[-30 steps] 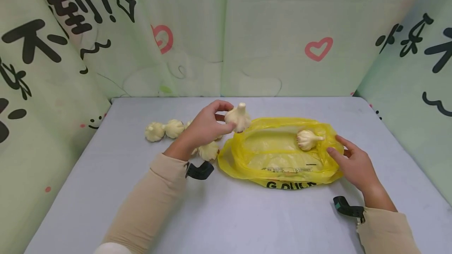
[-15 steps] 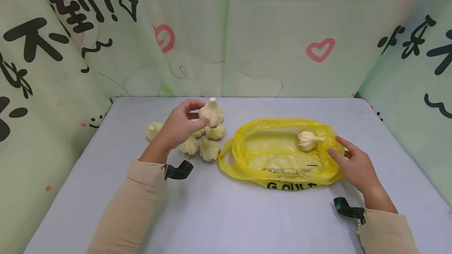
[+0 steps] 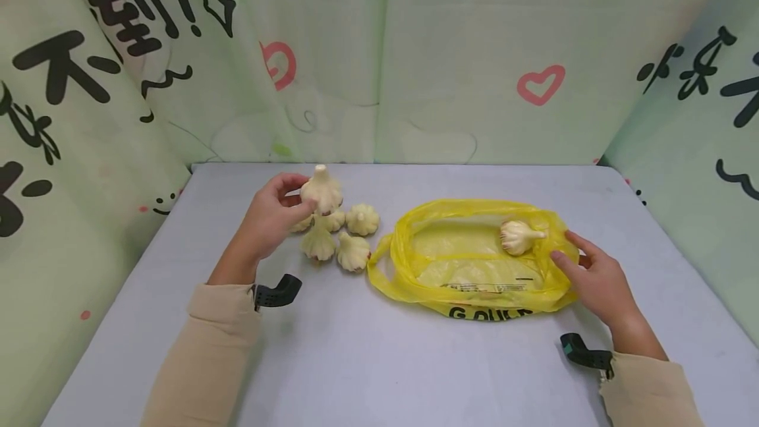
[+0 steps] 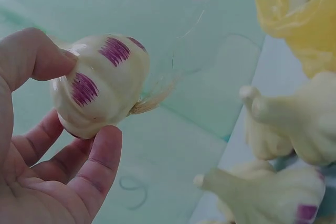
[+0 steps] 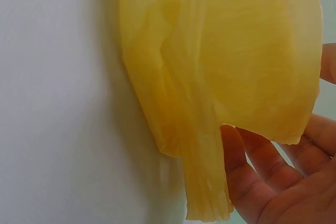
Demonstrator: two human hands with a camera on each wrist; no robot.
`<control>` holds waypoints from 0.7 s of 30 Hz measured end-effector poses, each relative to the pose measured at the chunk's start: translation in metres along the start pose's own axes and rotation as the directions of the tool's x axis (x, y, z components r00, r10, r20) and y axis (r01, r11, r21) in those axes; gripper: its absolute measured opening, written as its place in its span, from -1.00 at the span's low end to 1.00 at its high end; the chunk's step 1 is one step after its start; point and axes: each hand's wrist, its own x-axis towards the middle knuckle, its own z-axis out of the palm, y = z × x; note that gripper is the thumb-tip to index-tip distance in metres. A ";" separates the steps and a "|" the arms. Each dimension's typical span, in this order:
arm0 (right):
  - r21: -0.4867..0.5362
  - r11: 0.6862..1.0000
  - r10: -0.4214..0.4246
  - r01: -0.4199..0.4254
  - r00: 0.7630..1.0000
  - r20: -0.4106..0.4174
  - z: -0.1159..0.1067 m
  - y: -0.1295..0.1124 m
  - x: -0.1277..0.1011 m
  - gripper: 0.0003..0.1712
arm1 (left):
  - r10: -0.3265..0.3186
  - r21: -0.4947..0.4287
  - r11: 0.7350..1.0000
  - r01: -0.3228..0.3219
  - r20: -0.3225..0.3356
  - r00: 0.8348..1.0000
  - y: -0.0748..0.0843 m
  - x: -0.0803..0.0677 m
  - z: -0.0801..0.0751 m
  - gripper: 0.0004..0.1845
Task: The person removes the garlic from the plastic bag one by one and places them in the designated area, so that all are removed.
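My left hand holds a garlic bulb between thumb and fingers, stem up, over several pale garlic bulbs grouped on the table. In the left wrist view, the held bulb shows purple streaks and a tuft of fine roots. The right hand grips the right end of a yellow plastic bag, its thumb on the near side. One garlic bulb lies inside the bag's wide mouth, stem toward that hand. In the right wrist view, bag plastic partly covers the fingers.
A white-covered table carries everything. Pale green printed curtains hang behind it and along both sides. The bag's left handle loop reaches right beside the nearest loose bulb.
My left hand has carried its garlic bulb leftward, from the bag's left rim to over the group of bulbs. The right hand and the bag have stayed in place.
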 end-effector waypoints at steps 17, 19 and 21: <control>0.003 1.000 0.002 -0.002 1.000 0.006 0.000 0.002 0.002 -0.10 | -0.047 0.036 0.998 0.049 -0.048 0.998 -0.031 -0.026 -0.039 -0.46; 0.003 1.000 0.002 -0.002 1.000 0.007 0.000 0.002 0.002 -0.10 | -0.051 0.033 0.998 0.053 -0.045 0.998 -0.035 -0.028 -0.040 -0.46; 0.002 1.000 0.002 -0.002 1.000 0.007 0.000 0.002 0.002 -0.10 | -0.057 0.033 0.998 0.059 -0.041 0.998 -0.038 -0.030 -0.042 -0.46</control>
